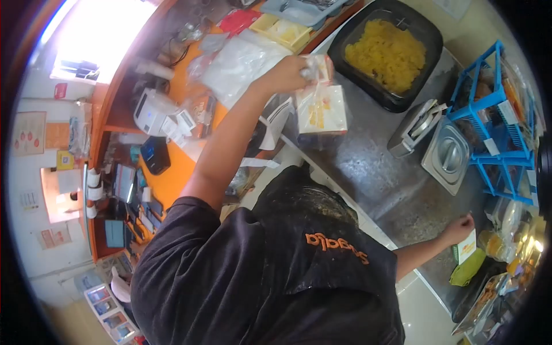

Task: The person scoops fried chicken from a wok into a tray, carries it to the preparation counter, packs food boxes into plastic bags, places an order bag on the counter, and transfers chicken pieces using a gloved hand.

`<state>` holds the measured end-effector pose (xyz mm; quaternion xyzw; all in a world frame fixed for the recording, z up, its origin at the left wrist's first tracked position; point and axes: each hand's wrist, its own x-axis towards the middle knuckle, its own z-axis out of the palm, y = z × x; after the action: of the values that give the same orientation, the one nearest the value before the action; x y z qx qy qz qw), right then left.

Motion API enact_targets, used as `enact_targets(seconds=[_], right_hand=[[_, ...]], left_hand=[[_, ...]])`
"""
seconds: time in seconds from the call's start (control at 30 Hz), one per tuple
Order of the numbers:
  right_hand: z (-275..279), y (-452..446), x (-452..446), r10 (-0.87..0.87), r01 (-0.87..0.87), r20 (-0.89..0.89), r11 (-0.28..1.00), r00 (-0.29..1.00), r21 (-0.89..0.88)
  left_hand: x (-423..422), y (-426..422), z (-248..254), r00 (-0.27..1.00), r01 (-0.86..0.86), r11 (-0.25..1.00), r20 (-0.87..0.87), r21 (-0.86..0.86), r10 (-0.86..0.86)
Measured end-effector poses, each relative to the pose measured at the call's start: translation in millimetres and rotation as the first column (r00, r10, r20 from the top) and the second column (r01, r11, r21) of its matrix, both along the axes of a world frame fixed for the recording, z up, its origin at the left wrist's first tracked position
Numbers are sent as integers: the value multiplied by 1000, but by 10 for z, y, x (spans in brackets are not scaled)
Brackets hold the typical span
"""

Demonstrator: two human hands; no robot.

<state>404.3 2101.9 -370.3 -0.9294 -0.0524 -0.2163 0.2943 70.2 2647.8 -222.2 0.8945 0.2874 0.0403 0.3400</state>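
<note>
My left hand (284,76) is closed on the gathered top of a clear plastic bag with a white food box (321,110) inside, held above the metal counter's edge. A second box (319,66) with orange print is partly hidden behind that hand. Far to the right, my right hand (458,229) has its fingers curled at the top of a small white-and-green box (465,248) on the counter. A green cloth-like item (468,268) lies beside this box.
A black pan of yellow food (386,54) stands at the back of the metal counter (368,172). Nearby are a metal dispenser (414,129), a lidded steel container (449,155) and blue racks (489,123). An orange desk (178,167) holds plastic bags (241,66) and a card terminal (155,155).
</note>
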Motion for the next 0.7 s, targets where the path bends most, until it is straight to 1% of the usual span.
enact_targets(seconds=[0.03,0.07,0.1,0.13,0.17,0.2,0.23,0.27,0.3,0.37,0.4,0.5,0.6,0.7], right_hand=[[207,317,-297,200,-213,150,974,968,72],[641,923,-762,241,-222,-17,916,970,334],[897,1352,-1077,405,-221,-172,753,898,619],[1122,1761,-1305,515,-235,-214,672,830,703],[1259,2062,-1422,646,-418,-121,614,754,669],[1350,2342,-1536,731,-374,-126,480,671,794],[1384,2562,-1611,783,-413,-89,417,616,809],[1384,2789,-1653,841,-454,-38,329,540,828],[1327,2992,-1667,859,-533,21,298,512,792],[1229,3314,-1719,890,-671,113,245,443,700],[1281,3419,-1760,899,-715,130,238,418,657],[1416,3620,-1880,920,-818,141,244,364,521],[1437,3828,-1953,927,-842,154,229,341,488],[1330,4085,-1967,936,-872,103,270,337,408]], left_hand=[[-50,30,-97,997,48,987,60,156,-58],[-52,37,-157,984,95,947,113,307,-135],[-58,4,-146,988,77,950,102,303,-113],[-70,-52,-126,991,64,953,92,297,-95],[-87,-98,-95,987,80,969,117,233,-110],[-97,-146,-56,984,87,981,140,176,-112],[-99,-213,-79,970,97,983,208,158,-129],[-132,-228,-127,954,90,983,270,158,-131],[-184,-190,-117,937,73,984,327,164,-124],[-188,-203,-50,919,117,973,349,200,-183],[-184,-206,-31,908,146,968,360,206,-214],[-231,-177,-3,936,118,992,337,-45,-96],[-259,-156,13,962,4,942,259,-334,88],[-248,-53,-87,913,93,989,407,-111,-40]])
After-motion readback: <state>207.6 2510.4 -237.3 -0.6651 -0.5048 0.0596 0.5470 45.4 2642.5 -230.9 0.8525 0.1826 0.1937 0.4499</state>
